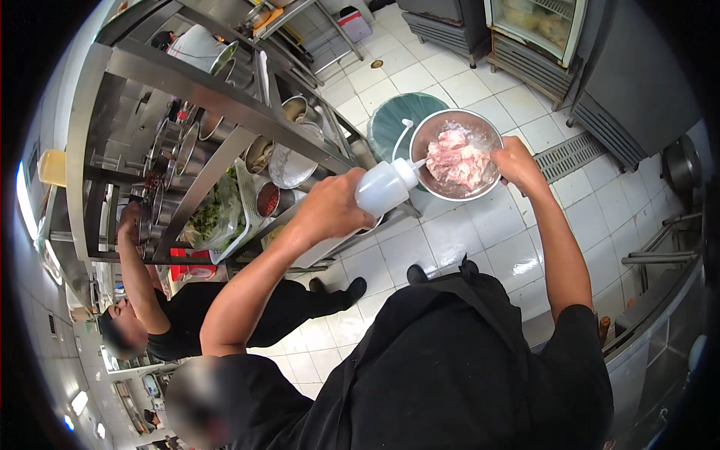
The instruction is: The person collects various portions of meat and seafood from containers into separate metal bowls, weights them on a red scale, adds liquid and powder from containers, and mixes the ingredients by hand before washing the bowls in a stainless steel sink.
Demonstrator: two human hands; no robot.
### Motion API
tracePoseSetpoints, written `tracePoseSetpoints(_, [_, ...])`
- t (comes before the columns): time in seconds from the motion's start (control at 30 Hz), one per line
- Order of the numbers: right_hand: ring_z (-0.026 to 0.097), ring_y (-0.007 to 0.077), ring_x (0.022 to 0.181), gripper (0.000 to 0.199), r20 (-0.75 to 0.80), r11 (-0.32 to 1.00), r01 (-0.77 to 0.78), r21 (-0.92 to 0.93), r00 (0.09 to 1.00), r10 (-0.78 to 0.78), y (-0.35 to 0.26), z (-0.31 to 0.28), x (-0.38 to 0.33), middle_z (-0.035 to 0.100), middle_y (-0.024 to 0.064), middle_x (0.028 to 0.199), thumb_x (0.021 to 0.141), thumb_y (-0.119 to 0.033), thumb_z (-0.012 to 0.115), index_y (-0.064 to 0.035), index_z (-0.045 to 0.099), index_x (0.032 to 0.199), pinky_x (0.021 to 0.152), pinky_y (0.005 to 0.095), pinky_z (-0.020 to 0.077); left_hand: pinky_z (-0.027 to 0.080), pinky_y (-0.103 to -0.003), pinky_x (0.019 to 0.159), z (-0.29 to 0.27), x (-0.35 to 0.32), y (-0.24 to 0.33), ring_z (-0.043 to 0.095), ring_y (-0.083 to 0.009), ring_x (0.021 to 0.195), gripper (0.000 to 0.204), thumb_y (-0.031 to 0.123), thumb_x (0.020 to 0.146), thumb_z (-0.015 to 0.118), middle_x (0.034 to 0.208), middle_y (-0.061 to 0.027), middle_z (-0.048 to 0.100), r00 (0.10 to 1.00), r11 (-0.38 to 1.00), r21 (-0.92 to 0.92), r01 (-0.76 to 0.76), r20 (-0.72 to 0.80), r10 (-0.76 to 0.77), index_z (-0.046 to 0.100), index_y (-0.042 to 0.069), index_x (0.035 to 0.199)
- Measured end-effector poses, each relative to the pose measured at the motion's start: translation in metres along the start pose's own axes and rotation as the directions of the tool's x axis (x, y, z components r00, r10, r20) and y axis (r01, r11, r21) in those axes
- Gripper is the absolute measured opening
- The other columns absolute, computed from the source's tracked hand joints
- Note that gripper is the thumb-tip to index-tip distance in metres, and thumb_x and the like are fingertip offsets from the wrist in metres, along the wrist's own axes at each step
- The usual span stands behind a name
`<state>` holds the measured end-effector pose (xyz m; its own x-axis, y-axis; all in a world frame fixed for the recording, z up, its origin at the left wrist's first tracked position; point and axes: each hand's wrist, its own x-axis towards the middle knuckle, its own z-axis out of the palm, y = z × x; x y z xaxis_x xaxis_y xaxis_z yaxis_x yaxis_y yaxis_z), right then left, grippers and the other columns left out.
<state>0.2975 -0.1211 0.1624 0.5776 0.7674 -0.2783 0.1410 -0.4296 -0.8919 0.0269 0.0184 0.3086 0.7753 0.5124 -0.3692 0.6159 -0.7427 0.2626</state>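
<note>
A translucent white squeeze bottle [382, 187] is wrapped in the fingers of my left hand [334, 206]. It lies tilted almost on its side, its thin nozzle reaching over the left rim of a round steel bowl [441, 126]. My right hand [517, 165] grips the bowl's right rim, holding it up in the air. Inside the bowl sits a heap of pale pink raw meat [459, 159], with some wet, whitish matter around it. Whether liquid is leaving the nozzle, I cannot tell.
Beyond the bowl stands a green-lined bin [394, 120]. To the left, a steel rack [187, 82] holds pans, bagged leafy greens [217, 206] and a red-filled pot [270, 201]. A co-worker in black [225, 311] reaches into it. A glass-door fridge [532, 26] stands at the far right.
</note>
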Motion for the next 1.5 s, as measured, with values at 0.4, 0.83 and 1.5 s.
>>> tracePoseSetpoints(0.4, [0.052,0.0106,0.056,0.022,-0.079,0.965,0.113,0.236,0.992,-0.097,-0.016,0.033,-0.032,0.058,0.0031,0.064,0.071,-0.014,0.053,0.0032,0.063,0.08,0.049,0.0285,0.0391,0.041,-0.032,0.089,-0.005,-0.063,-0.043,0.05,-0.0172,0.103,0.076,0.021,0.058,0.08,0.111,-0.0076,0.053,0.892,0.494,-0.771,-0.401,-0.452,0.017,0.042,0.003,0.122])
tracePoseSetpoints(0.83, [0.046,0.0136,0.038,0.017,-0.193,0.886,0.05,0.462,0.98,0.045,-0.027,0.103,-0.101,0.053,0.0064,0.059,0.069,-0.006,0.048,0.0041,0.055,0.081,0.03,0.0263,0.0341,0.048,-0.036,0.065,-0.344,-0.302,-0.199,0.055,-0.026,0.08,0.088,0.024,0.06,0.082,0.102,-0.0216,0.052,-0.642,0.865,0.101,-0.492,-0.713,-0.282,0.029,-0.014,0.12])
tracePoseSetpoints(1.5, [0.055,0.0121,0.065,0.026,-0.239,0.965,0.11,0.236,0.97,-0.052,0.01,0.072,-0.128,0.062,0.0082,0.076,0.069,-0.005,0.051,0.0079,0.061,0.09,0.057,0.0279,0.0443,0.049,-0.029,0.067,-0.266,-0.255,-0.246,0.057,-0.0165,0.069,0.04,0.029,0.082,0.064,0.081,-0.0115,0.059,-0.43,0.922,0.056,-0.384,-0.894,-0.125,0.056,-0.006,0.099])
